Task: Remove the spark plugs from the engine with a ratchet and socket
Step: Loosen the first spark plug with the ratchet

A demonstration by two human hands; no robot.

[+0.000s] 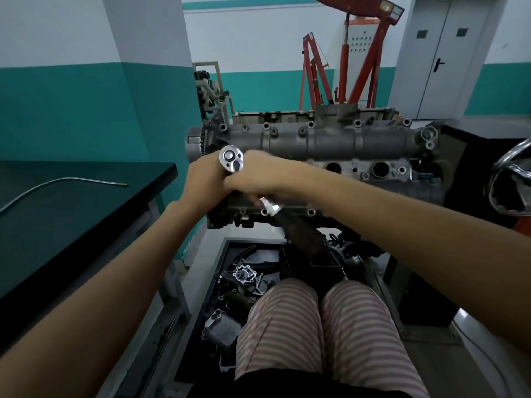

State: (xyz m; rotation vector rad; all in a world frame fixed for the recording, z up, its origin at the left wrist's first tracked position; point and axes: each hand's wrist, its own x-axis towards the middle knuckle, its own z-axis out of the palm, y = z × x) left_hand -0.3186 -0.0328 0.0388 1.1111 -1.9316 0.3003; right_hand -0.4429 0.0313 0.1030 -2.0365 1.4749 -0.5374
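Observation:
A grey engine head sits on a stand in front of me, with two open plug wells showing at its right. A chrome ratchet stands over the engine's left end, its round head up and its dark handle slanting down toward me. My left hand wraps below the ratchet head. My right hand crosses over and grips the ratchet shaft just under the head. The socket and any spark plug are hidden beneath my hands.
A black workbench with a thin bent metal rod lies at my left. A tray of loose engine parts sits on the floor by my knees. A red engine hoist stands behind. A chrome steering wheel is at the right edge.

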